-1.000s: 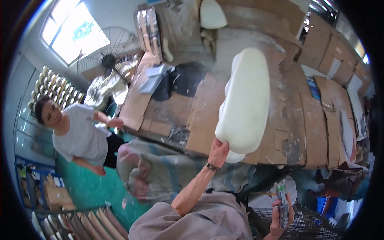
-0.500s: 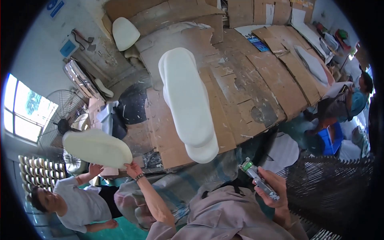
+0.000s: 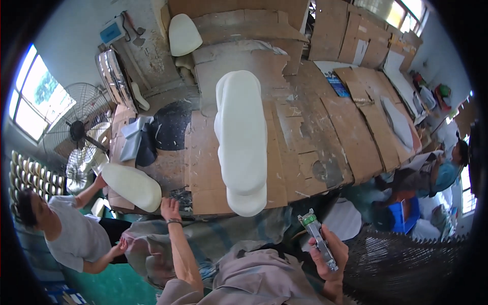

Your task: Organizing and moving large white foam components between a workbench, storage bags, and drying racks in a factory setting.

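- Left hand (image 3: 170,207): open, fingers on table (image 3: 325,127) edge, just beside white foam pad (image 3: 241,137).
- Right hand (image 3: 328,249): closed around grey staple gun (image 3: 319,240), near the pad's lower end.

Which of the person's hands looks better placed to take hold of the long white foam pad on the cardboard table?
Left. The left hand rests empty at the table edge; the right hand grips a grey tool.
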`<action>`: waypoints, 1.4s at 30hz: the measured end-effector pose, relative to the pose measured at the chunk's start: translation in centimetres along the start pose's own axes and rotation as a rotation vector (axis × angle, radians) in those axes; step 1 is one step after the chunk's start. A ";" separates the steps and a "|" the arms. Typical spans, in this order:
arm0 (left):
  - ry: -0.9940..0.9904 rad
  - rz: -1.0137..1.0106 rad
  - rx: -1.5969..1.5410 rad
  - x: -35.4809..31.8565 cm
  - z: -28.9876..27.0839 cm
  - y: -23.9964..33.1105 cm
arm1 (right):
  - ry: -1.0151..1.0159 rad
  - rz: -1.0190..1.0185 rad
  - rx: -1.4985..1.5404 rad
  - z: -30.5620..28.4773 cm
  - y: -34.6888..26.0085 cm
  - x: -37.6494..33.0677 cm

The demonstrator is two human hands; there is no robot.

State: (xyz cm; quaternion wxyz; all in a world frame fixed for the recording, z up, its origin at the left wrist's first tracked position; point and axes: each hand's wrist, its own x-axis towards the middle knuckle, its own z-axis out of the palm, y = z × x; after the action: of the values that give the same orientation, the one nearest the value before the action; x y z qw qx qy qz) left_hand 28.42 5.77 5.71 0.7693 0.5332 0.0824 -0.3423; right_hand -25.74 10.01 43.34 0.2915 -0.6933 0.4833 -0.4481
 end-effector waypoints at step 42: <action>-0.541 -0.302 0.168 -20.2 15.1 -11.2 | 0.069 0.119 -0.135 -0.8 -1.2 -6.7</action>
State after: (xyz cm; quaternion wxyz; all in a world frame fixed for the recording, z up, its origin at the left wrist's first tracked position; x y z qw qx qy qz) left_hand 2.72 -0.77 13.38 0.6571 0.4663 -0.0756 -0.5874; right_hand -26.84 16.74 42.40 0.2534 -0.6654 0.5626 -0.4201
